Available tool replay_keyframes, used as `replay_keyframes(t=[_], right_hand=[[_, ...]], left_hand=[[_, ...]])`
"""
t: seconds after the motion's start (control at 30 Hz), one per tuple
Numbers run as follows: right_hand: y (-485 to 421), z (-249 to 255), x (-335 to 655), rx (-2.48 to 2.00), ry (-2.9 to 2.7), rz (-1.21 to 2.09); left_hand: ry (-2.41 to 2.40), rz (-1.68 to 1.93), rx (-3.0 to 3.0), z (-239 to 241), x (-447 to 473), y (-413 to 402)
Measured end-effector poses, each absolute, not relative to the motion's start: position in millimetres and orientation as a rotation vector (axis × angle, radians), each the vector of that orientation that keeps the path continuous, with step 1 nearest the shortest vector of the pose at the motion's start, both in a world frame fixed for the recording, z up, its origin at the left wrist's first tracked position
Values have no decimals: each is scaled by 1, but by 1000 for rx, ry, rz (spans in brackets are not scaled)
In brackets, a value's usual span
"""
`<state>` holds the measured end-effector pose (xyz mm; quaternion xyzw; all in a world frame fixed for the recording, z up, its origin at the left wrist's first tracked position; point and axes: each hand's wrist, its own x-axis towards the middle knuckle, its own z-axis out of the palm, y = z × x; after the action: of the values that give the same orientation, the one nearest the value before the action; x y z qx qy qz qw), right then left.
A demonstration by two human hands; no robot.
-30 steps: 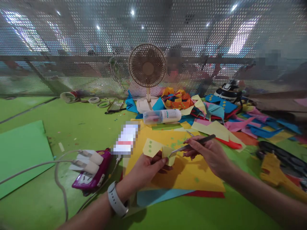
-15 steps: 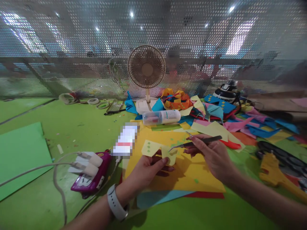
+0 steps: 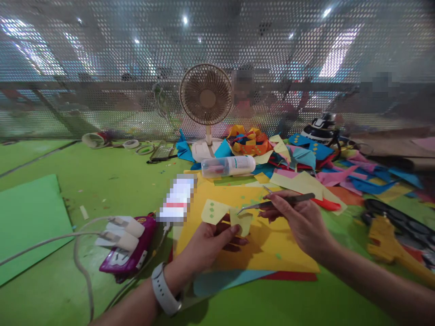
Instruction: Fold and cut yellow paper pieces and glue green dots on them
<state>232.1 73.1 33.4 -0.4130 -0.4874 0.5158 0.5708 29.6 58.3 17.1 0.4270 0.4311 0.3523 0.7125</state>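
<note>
Between thumb and fingers, my left hand (image 3: 214, 240) pinches a pale yellow paper piece (image 3: 215, 211) with two flaps. Three small green diamonds show on its left flap. My right hand (image 3: 302, 222) is closed on dark tweezers (image 3: 287, 199), whose bent tip meets the upper part of the right flap. Whether a green bit sits in that tip is too small to tell. Beneath both hands lies a yellow paper sheet (image 3: 272, 253), with small green paper bits (image 3: 249, 199) scattered just behind the tweezers. Blue and red sheets peek out under its front edge.
A lit phone (image 3: 178, 199) and a purple power strip (image 3: 131, 249) with cables lie left. Behind stand a clear plastic bottle (image 3: 227, 166), on its side, and a fan (image 3: 206, 97). Coloured paper (image 3: 356, 176) is heaped right, near a yellow glue gun (image 3: 382, 237).
The tweezer tip has shifted very slightly left on the right flap, and the paper piece has tilted a little. Both hands keep their holds.
</note>
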Motion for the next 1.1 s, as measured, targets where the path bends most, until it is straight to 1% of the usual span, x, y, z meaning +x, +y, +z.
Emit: replay_keyframes(t=[0.63, 1.1], right_hand=[[73, 37, 234, -1010, -1249, 1141], [69, 42, 234, -1030, -1377, 1057]], left_hand=[[949, 751, 990, 12, 29, 58], [987, 743, 990, 19, 32, 57]])
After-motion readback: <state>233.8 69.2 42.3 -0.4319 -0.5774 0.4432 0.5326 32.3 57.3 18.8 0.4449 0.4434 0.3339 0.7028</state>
